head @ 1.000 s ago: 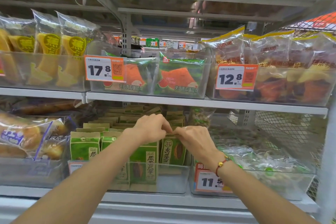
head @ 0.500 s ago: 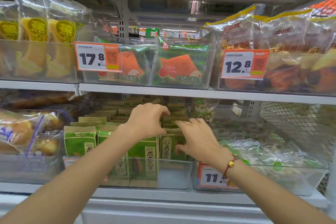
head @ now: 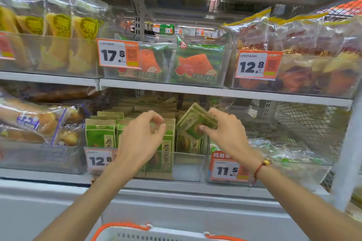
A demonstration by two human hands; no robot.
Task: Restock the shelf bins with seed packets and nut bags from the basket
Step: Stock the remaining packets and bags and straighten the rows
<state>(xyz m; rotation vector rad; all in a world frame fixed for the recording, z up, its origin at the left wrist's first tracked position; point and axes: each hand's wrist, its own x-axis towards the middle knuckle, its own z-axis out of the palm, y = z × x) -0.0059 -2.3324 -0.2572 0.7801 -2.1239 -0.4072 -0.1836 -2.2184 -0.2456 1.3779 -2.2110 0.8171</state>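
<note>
A clear shelf bin (head: 188,168) on the lower shelf holds several upright green and tan seed packets (head: 100,133). My right hand (head: 225,133) grips a small stack of the same seed packets (head: 195,120), tilted and lifted above the right side of the bin. My left hand (head: 141,137) hovers over the middle packets with its fingers curled and thumb near the forefinger; nothing shows between them. The white basket (head: 156,236) with orange handles shows at the bottom edge.
The bin to the right (head: 293,170), tagged 11.5, holds clear bags with green contents. Bread bags (head: 35,121) fill the bin on the left. The upper shelf (head: 215,92) hangs just above my hands, with bins of green, yellow and orange snack bags. Wire mesh (head: 305,121) backs the right side.
My right hand has pulled a stack of seed packets up out of the bin and tilted it. The left hand has let go of the packet tops. The view tipped down, showing the basket.
</note>
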